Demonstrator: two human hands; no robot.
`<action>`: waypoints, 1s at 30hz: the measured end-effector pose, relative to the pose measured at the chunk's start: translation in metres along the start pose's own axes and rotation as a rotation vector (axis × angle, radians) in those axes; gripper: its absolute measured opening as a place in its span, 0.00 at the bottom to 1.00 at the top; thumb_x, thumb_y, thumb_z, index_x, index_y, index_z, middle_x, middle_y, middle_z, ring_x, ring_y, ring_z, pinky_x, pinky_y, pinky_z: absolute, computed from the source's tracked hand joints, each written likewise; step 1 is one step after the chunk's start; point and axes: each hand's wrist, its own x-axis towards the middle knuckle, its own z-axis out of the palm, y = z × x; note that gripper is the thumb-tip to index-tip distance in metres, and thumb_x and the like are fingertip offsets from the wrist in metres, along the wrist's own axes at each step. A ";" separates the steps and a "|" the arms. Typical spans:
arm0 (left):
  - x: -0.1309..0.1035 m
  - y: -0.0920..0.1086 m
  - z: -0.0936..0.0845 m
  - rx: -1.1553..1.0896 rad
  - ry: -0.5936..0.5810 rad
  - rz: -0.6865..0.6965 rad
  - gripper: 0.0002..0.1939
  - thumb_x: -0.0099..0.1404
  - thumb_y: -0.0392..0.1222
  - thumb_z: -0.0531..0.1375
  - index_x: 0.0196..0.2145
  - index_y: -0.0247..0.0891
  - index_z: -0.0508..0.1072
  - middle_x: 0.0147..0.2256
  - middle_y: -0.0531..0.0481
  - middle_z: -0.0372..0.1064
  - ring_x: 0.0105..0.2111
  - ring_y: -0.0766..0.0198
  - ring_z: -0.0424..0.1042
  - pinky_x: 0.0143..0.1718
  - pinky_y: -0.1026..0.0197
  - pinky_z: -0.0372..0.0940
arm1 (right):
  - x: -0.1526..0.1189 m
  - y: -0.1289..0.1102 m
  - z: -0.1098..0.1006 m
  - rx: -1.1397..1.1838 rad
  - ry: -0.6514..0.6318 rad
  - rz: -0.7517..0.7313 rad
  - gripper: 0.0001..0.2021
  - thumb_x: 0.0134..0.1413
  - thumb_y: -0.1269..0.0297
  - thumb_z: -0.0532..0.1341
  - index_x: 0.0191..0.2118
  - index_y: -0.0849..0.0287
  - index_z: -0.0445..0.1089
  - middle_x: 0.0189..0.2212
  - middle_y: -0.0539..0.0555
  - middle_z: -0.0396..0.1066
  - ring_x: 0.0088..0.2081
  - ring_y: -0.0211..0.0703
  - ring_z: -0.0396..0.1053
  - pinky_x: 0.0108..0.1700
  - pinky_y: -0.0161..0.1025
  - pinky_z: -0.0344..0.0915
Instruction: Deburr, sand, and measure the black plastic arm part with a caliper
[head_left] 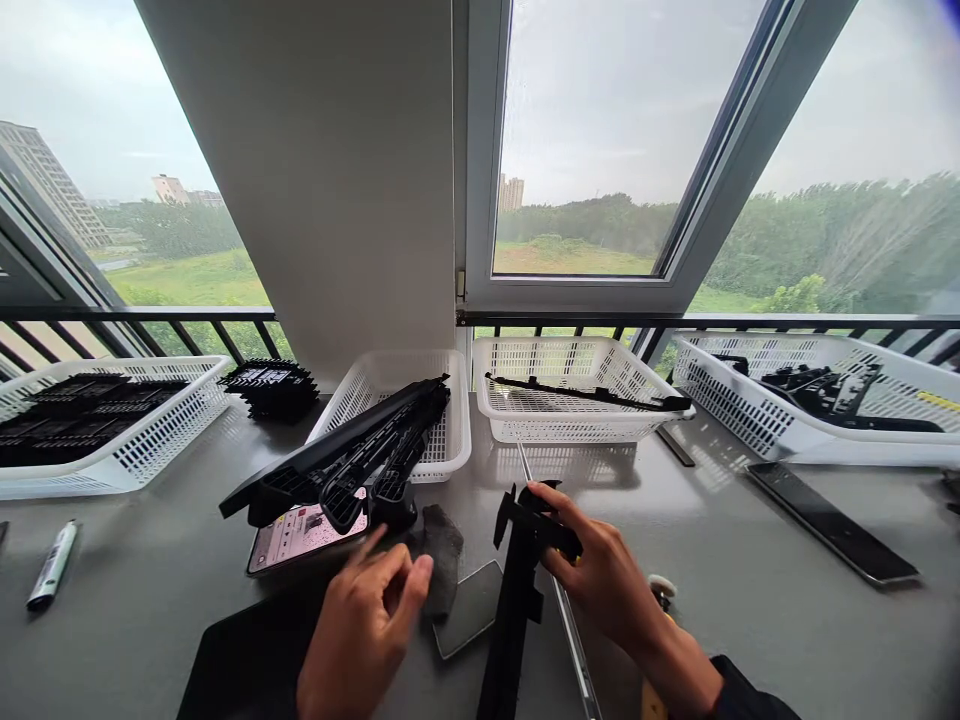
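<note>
My right hand (604,575) is closed around a black caliper (529,520), its jaws pointing left and up. A long black strip (510,625) runs down from the caliper toward the bottom edge; I cannot tell whether it is a separate part. Just right of it, a thin metal bar (574,645) slants across the table, passing under the hand. My left hand (367,620) is raised with nothing seen in it, thumb apart and fingers partly bent, one finger blurred. Beyond it, long black plastic parts (352,460) lean on a white basket (459,430) and over a lit phone (304,535).
A dark cloth (442,560) and a grey rectangular plate (472,610) lie between the hands. White baskets (570,430) with black parts line the window side. A black stack (271,388), a marker (54,565) and a dark flat bar (832,525) are also on the table.
</note>
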 end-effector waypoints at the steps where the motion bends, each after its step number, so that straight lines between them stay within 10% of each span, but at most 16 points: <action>1: -0.006 0.003 0.006 -0.128 -0.007 -0.011 0.24 0.75 0.60 0.53 0.26 0.44 0.67 0.25 0.54 0.69 0.36 0.55 0.74 0.49 0.53 0.64 | 0.000 -0.001 0.000 0.005 0.005 -0.002 0.34 0.59 0.70 0.57 0.70 0.44 0.65 0.52 0.49 0.83 0.50 0.50 0.83 0.51 0.43 0.75; 8: -0.040 0.008 0.052 -0.842 -0.412 -0.146 0.46 0.63 0.76 0.62 0.68 0.46 0.64 0.57 0.37 0.73 0.42 0.52 0.78 0.43 0.54 0.69 | -0.001 -0.004 0.001 0.076 0.107 -0.034 0.29 0.63 0.67 0.59 0.69 0.47 0.66 0.48 0.49 0.84 0.44 0.46 0.84 0.47 0.38 0.76; 14: -0.039 -0.002 0.065 -0.882 -0.684 -0.103 0.48 0.69 0.70 0.61 0.76 0.44 0.52 0.50 0.35 0.81 0.40 0.51 0.79 0.43 0.51 0.68 | 0.000 -0.002 0.004 0.050 0.155 -0.027 0.28 0.64 0.66 0.59 0.68 0.48 0.67 0.47 0.51 0.83 0.43 0.45 0.83 0.44 0.37 0.75; 23: -0.036 0.000 0.056 -0.924 -0.528 -0.162 0.44 0.70 0.67 0.61 0.75 0.43 0.58 0.41 0.43 0.77 0.31 0.59 0.73 0.35 0.56 0.70 | -0.004 -0.013 0.001 0.000 0.012 -0.150 0.26 0.59 0.69 0.59 0.64 0.51 0.63 0.34 0.45 0.78 0.22 0.36 0.64 0.29 0.33 0.66; 30: -0.035 0.012 0.050 -0.969 -0.558 -0.226 0.46 0.67 0.69 0.64 0.74 0.45 0.62 0.41 0.45 0.76 0.25 0.67 0.66 0.29 0.59 0.65 | -0.005 -0.016 0.003 0.010 0.101 -0.178 0.19 0.65 0.69 0.56 0.59 0.50 0.60 0.37 0.46 0.80 0.25 0.37 0.73 0.29 0.33 0.68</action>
